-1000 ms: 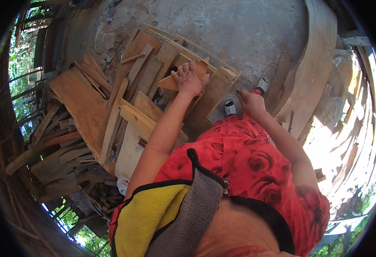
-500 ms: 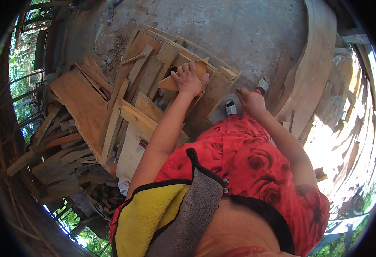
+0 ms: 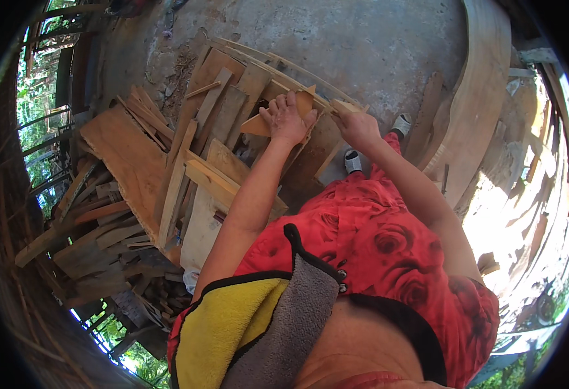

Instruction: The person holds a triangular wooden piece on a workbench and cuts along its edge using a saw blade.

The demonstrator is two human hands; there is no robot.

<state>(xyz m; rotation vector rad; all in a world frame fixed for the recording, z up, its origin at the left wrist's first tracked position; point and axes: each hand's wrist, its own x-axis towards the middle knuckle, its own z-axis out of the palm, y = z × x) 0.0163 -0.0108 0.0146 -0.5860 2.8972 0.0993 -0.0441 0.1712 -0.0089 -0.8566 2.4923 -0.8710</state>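
Note:
My left hand (image 3: 286, 122) grips an orange-brown pointed board (image 3: 258, 124), fingers spread and bent over it, on a stack of planks and framed wooden pieces (image 3: 219, 104) at the middle of the view. Just to the right, my right hand (image 3: 356, 126) is closed beside the light wooden end of the stack's frame (image 3: 326, 150); what its fingers hold is hidden. A loose pale slat (image 3: 213, 179) lies slanted below my left hand.
A wide brown board (image 3: 122, 155) and piled offcuts (image 3: 96, 240) lie at the left. A long curved plywood sheet (image 3: 476, 97) and sunlit scraps line the right. My feet (image 3: 352, 162) stand on the concrete floor (image 3: 375, 58) beside the stack.
My right hand has moved up and left to the stack's right end, close to my left hand. My left hand stays in place on the pointed board.

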